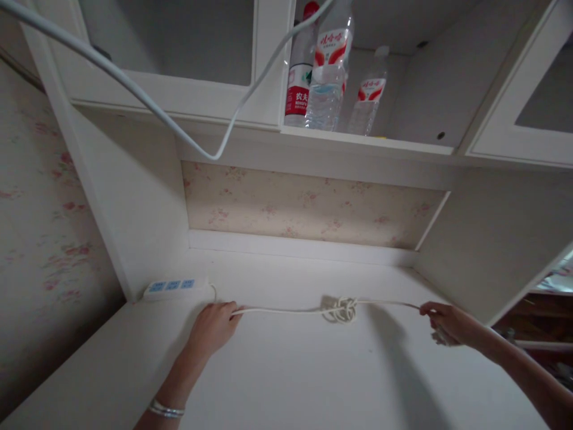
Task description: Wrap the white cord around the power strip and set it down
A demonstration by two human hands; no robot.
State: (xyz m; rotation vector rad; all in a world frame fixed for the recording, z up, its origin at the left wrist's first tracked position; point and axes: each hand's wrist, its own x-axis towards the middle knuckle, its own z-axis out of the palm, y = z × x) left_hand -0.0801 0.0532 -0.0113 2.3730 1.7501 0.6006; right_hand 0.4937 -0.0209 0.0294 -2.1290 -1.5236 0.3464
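Observation:
A white cord [282,310] runs between my hands above the white desktop, with a tangled knot [344,310] partway along, nearer the right side. My left hand [216,325], with a silver bracelet at its wrist, is closed on the cord close to the power strip [171,288]. Across the desk, my right hand [447,322] pinches the cord's other side. Something pale hangs under the right fingers, perhaps more cord; its shape is unclear. The white power strip has blue socket faces and lies at the back left, its cord leaving from the right end.
Overhead is a white cabinet [179,98] with an open shelf holding a red-labelled bottle [298,89] and clear water bottles [329,89]. A thick white cable [152,104] loops down in front. White side panels [143,197] flank the desk, and flowered wallpaper [290,206] shows behind.

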